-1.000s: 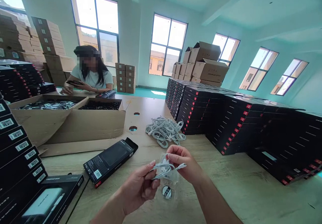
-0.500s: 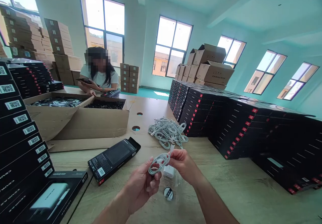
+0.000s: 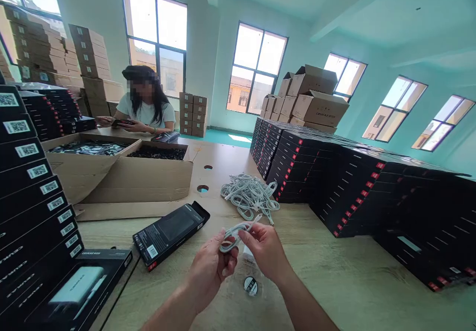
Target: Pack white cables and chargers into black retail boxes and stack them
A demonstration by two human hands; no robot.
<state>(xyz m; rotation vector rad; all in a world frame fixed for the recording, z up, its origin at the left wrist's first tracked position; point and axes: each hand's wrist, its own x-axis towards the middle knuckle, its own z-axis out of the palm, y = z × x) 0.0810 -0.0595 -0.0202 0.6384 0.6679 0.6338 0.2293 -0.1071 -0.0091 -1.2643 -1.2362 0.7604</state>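
Observation:
A coiled white charging cable [image 3: 229,240] is held between my two hands above the table. My left hand [image 3: 213,266] grips the left side of the coil between thumb and fingers. On its right side, my right hand [image 3: 266,249] pinches the cable, and one connector end pokes up past the fingers. Below the hands lies a clear plastic bag [image 3: 256,294] with a round black-and-white label [image 3: 250,286]. A white block [image 3: 248,254] beside it is partly hidden by my right hand. Just beyond is a tangled pile of white cables [image 3: 249,194].
A black box with an open end flap [image 3: 171,234] lies left of my hands. An open box with a white device [image 3: 78,286] sits at the lower left, beside stacked black boxes [image 3: 33,182]. More black stacks [image 3: 353,187] stand right. Behind a cardboard carton [image 3: 148,182] sits a co-worker [image 3: 148,107].
My right hand has moved its fingers onto the coil, and the upright connector now leans right. The co-worker's hands have moved apart.

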